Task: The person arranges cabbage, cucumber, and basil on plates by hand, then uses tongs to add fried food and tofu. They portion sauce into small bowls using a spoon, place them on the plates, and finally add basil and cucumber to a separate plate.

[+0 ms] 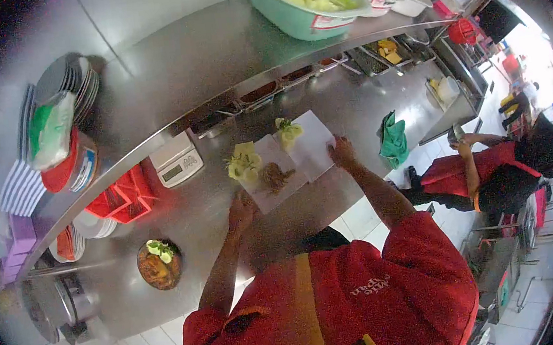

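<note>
Two white sheets [321, 141], which look like paper, overlap slightly on the steel counter. Green leaves and pale sliced vegetables [289, 132] lie on the right-hand sheet. On the left one are pale round slices with leaves [244, 165] and a pile of brown shredded food [276, 177]. My right hand [341, 153] is closed on the right-hand sheet's outer edge. At the near left edge of the other sheet, my left hand [242, 209] is closed with its fingertips against the border; the fingers are partly blurred.
A digital scale [176, 159] stands left of the sheets, near red baskets [128, 195]. A dark bowl of food [159, 264] sits farther left. A green cloth [393, 140] lies right. The raised shelf holds a vegetable basin [314, 26] and plates. A co-worker [474, 170] stands at right.
</note>
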Tool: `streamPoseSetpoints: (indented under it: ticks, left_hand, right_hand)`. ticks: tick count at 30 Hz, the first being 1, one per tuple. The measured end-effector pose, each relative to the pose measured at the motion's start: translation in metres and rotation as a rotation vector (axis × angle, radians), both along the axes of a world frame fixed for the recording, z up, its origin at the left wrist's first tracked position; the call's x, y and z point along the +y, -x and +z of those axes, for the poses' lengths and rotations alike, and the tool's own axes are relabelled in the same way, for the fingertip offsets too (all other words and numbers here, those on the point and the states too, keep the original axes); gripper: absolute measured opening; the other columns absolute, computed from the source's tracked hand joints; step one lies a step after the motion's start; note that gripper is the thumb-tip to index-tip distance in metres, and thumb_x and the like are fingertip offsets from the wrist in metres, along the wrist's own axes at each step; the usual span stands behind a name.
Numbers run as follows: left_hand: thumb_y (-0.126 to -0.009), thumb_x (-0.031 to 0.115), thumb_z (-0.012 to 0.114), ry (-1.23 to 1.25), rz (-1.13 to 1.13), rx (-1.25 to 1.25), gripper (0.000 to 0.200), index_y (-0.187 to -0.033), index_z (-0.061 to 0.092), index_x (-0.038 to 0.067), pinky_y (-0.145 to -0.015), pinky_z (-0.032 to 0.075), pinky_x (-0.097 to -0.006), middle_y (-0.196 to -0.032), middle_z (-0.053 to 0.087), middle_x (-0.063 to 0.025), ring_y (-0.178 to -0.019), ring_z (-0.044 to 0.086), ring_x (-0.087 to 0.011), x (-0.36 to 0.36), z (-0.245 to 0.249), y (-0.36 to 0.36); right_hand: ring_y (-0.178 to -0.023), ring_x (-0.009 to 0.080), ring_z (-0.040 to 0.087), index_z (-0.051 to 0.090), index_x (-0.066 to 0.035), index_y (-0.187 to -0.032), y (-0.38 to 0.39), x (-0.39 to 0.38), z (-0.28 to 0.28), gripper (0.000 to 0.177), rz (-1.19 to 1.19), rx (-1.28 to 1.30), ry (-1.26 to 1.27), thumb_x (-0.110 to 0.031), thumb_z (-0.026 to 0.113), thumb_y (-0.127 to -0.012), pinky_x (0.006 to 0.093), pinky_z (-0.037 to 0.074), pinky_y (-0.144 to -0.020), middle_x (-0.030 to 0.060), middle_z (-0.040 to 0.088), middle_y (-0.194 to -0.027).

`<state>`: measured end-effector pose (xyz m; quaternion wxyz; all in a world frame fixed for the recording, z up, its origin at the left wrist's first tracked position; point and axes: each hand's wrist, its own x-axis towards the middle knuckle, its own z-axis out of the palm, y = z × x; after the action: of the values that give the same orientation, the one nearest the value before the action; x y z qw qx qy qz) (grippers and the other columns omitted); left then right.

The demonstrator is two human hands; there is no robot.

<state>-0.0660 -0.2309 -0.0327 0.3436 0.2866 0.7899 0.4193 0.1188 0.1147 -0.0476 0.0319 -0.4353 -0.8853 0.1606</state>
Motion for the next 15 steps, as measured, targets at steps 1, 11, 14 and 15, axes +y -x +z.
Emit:
streamPoseSetpoints:
  ticks: [1, 11, 14, 15]
  left_hand:
    - [-0.091, 0.025, 0.051, -0.121, 0.032, 0.053, 0.043, -0.128, 0.044, 0.003, -0.059, 0.050, -0.0337, -0.089, 0.063, -0.0106, -0.070, 0.062, -0.0195, 0.001, -0.047, 0.005]
    - [-0.086, 0.010, 0.054, 0.056, 0.222, 0.457, 0.035, -0.120, 0.050, 0.005, -0.082, 0.046, -0.0339, -0.102, 0.058, -0.0071, -0.092, 0.056, -0.0221, -0.014, -0.053, -0.004]
    - [-0.086, 0.011, 0.057, -0.186, 0.595, 0.375, 0.031, -0.114, 0.050, 0.003, -0.084, 0.046, -0.0351, -0.112, 0.055, -0.0106, -0.096, 0.055, -0.0211, -0.033, -0.082, -0.037]
    - [-0.087, 0.012, 0.056, -0.525, 0.784, 0.088, 0.029, -0.113, 0.049, 0.001, -0.084, 0.046, -0.0347, -0.110, 0.055, -0.0113, -0.094, 0.055, -0.0210, -0.031, -0.076, -0.057]
  right_hand:
    - [-0.112, 0.0411, 0.047, 0.042, 0.002, -0.128, 0.003, 0.008, -0.010, 0.063, -0.013, -0.014, 0.060, -0.044, 0.054, -0.085, 0.0480, 0.038, -0.095, 0.0258, 0.049, -0.119]
    - [-0.101, 0.0394, 0.052, 0.056, -0.006, -0.111, -0.004, 0.133, 0.084, 0.039, 0.127, 0.091, 0.090, -0.038, 0.050, -0.088, 0.0488, 0.041, -0.088, 0.0205, 0.056, -0.106]
    - [-0.103, 0.0394, 0.050, 0.057, -0.007, -0.108, -0.013, 0.245, 0.093, 0.036, 0.163, 0.289, -0.147, -0.035, 0.053, -0.086, 0.0484, 0.041, -0.088, 0.0210, 0.055, -0.106]
    - [-0.104, 0.0389, 0.050, 0.056, -0.009, -0.110, -0.021, 0.287, 0.084, 0.036, 0.136, 0.380, -0.269, -0.034, 0.053, -0.085, 0.0486, 0.041, -0.088, 0.0206, 0.055, -0.108]
